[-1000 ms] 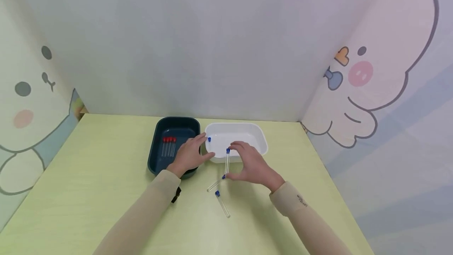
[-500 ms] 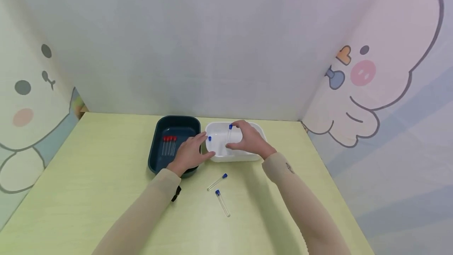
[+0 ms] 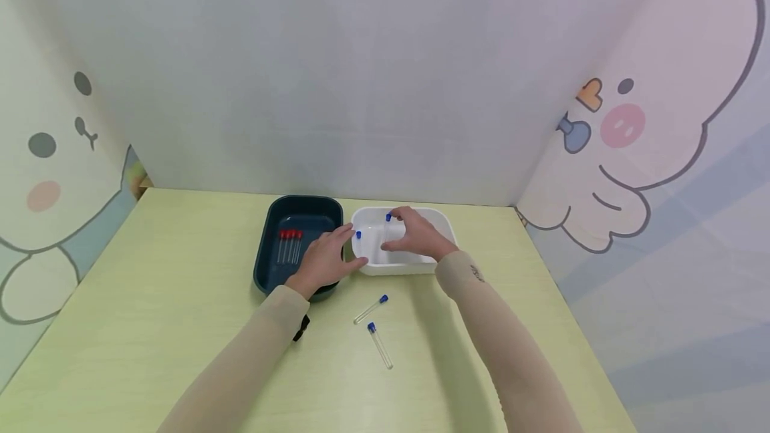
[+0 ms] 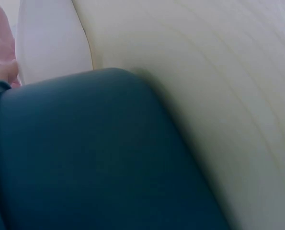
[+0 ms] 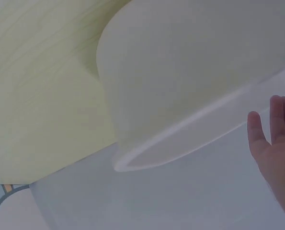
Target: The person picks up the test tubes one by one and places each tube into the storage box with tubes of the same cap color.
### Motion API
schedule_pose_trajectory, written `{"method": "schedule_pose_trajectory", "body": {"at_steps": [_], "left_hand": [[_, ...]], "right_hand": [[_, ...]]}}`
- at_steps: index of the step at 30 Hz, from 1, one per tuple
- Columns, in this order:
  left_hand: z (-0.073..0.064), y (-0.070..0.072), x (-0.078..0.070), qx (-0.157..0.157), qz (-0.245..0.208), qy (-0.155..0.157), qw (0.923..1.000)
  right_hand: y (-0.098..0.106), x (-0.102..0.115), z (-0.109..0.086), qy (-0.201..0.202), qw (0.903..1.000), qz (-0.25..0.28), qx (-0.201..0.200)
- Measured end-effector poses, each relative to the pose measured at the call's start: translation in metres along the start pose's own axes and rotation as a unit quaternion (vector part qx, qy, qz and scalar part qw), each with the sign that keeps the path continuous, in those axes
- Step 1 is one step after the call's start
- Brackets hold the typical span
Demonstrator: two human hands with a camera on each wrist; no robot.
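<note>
Right hand [image 3: 415, 236]: you pinch the held tube [image 3: 387, 228] lengthwise at your 9 o'clock (12 being straight away from you), a fingertip by its blue cap and your thumb by its lower end; whether the pinch has begun to loosen, you cannot tell from here.
Held tube: upright in the head view, over the left part of the white tray; whether it touches the floor there is unclear.
Just changed: a second ago this tube was at the tray's front rim; your hand has since carried it to 12 o'clock, inside the outline. Once you let go, the tray should have two blue caps.
White tray [image 3: 400, 270]: one blue-capped tube [image 3: 359, 235] lies at its 9 o'clock end, its clear body hard to make out.
Left hand [image 3: 325, 256]: at 9 o'clock from your right, thumb and fingers spread, holding nothing, reaching across the dark tray's edge to the white tray's rim.
Dark tray [image 3: 259, 276]: just beside, at 9 o'clock; three red-capped tubes [image 3: 290, 247] lie side by side, caps to 12.
Table [image 3: 180, 319]: two loose blue-capped tubes remain, the nearer tube [image 3: 380, 346] toward 6 o'clock, the farther tube [image 3: 371, 309] toward 7.
</note>
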State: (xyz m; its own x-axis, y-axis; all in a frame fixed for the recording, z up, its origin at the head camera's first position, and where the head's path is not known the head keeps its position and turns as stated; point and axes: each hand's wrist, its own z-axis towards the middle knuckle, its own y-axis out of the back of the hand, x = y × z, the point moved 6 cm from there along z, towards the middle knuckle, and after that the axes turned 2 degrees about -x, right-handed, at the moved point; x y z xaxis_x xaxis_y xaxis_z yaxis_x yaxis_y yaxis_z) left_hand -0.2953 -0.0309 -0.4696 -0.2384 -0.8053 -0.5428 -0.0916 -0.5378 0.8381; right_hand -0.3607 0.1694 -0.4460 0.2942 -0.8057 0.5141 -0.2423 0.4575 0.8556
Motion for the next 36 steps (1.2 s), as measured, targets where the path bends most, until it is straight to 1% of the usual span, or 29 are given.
{"method": "schedule_pose_trajectory", "body": {"at_steps": [4, 8, 11, 16, 22, 27, 33, 36], "left_hand": [[-0.001, 0.001, 0.001, -0.001, 0.002, 0.0, 1.0], [-0.002, 0.001, 0.001, 0.001, 0.005, -0.002, 1.0], [-0.001, 0.001, 0.001, 0.001, 0.007, -0.006, 1.0], [0.0, 0.001, 0.0, -0.001, 0.008, -0.011, 0.9999], [0.0, 0.001, 0.0, -0.002, 0.008, -0.014, 0.9999], [0.0, 0.001, 0.0, -0.003, 0.01, -0.015, 0.9998], [0.0, 0.002, -0.001, -0.003, 0.013, -0.016, 0.9998], [0.0, 0.001, -0.001, -0.001, 0.013, -0.012, 0.9998]], "right_hand": [[-0.008, 0.002, 0.007, 0.011, 0.9999, 0.002, 0.012], [-0.015, 0.005, 0.012, 0.018, 0.9994, 0.016, 0.024], [-0.02, 0.007, 0.013, 0.014, 0.9991, 0.026, 0.032], [-0.026, 0.01, 0.016, 0.01, 0.9989, 0.026, 0.038], [-0.037, 0.01, 0.023, 0.022, 0.9985, 0.002, 0.05], [-0.046, 0.008, 0.029, 0.023, 0.9975, -0.019, 0.064], [-0.053, 0.008, 0.033, 0.033, 0.9955, -0.049, 0.075], [-0.056, 0.008, 0.033, 0.03, 0.9941, -0.062, 0.084]]}}
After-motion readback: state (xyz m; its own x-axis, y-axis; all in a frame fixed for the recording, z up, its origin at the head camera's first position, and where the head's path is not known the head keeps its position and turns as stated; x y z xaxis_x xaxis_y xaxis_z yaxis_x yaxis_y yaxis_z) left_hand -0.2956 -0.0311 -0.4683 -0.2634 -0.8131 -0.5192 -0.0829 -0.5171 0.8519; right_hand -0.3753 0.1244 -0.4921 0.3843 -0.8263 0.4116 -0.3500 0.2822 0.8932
